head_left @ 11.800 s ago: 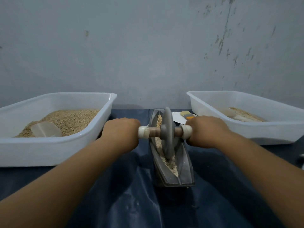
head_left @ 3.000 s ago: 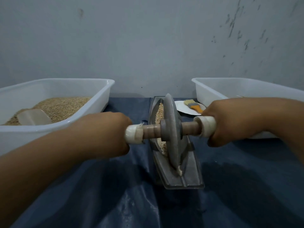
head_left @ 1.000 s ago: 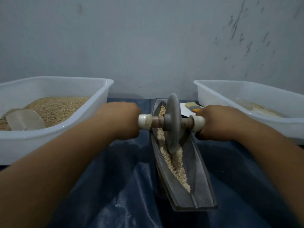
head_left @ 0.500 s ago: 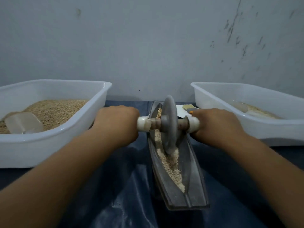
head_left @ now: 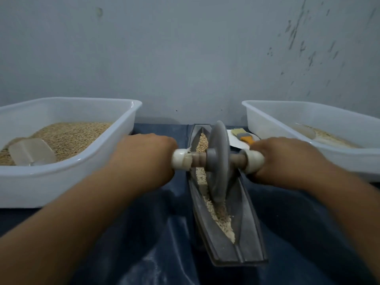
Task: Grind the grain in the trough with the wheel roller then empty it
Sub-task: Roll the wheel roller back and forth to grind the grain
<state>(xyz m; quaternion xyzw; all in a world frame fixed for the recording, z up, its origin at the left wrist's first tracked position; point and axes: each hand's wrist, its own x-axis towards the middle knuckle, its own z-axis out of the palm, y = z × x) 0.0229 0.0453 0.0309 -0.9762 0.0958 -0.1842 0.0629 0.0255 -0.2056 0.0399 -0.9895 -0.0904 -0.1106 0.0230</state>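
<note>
Since half a second ago the wheel roller (head_left: 219, 161) has rolled slightly back toward the person along the trough (head_left: 245, 229), and both hands have come with it; three seconds ago it stood right at the near end, so the strokes run the length of the channel.

The left hand (head_left: 144, 159) is wrapped around the white left grip of the axle, and the right hand (head_left: 287, 159) is wrapped around the white right grip; their fingers curl under the handle and are hidden. The disc stands nearly upright, its edge down in the groove at about mid-trough. The grain (head_left: 221, 218) lies along the bottom, paler and broken at the near end, while the grain at the far end (head_left: 202, 140) looks whole.

Grinding seems only partly done. To do it well, I would keep the axle level so the disc does not lean on one wall, press evenly with both hands, and carry each stroke right to the far tip where whole kernels sit. The trough looks narrow-based on the dark sheet covering the surface (head_left: 115, 254), so a sideways push could tip it.

The left tub (head_left: 115, 153) holds whole grain and a clear scoop (head_left: 31, 152); the right tub (head_left: 349, 161) holds a little pale material. A brush (head_left: 242, 135) lies on a white plate (head_left: 233, 140) behind the trough.
</note>
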